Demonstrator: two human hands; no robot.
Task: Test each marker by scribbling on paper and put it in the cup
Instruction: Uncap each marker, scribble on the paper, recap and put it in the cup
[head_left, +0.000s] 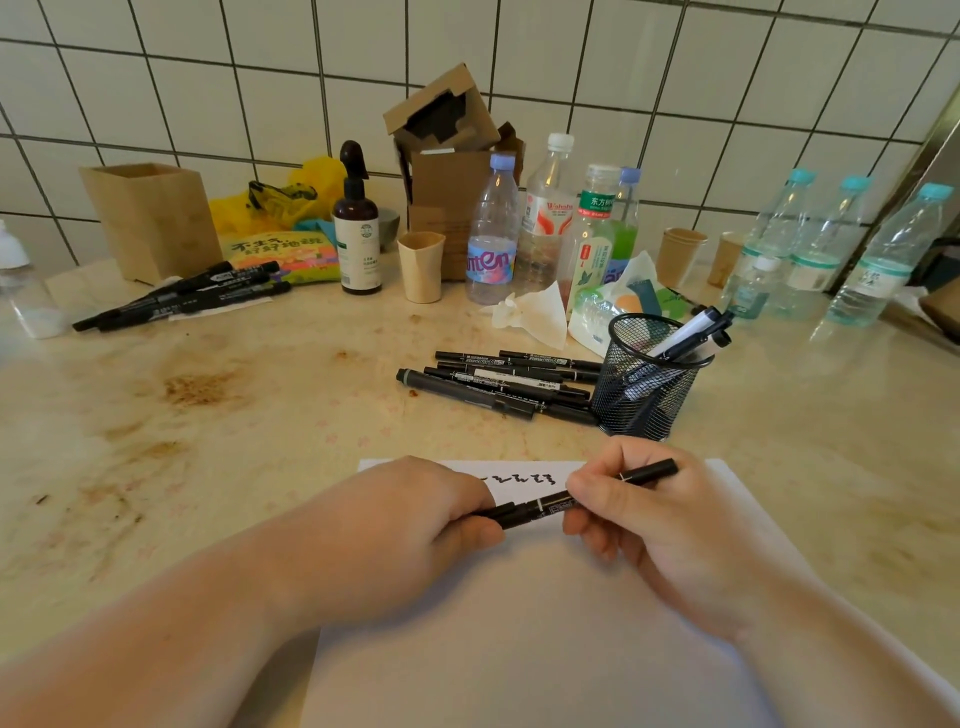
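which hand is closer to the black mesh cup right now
Right. The right hand sits just in front of the black mesh cup, almost directly below it in the view, gripping the marker. The left hand holds the marker's other end, further left of the cup.

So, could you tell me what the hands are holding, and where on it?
One slim black marker: left hand grips its left end, right hand its middle.

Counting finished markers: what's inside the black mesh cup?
The black mesh cup holds a few markers, white and dark barrels leaning right. Their lower ends blur behind the mesh, so no exact count.
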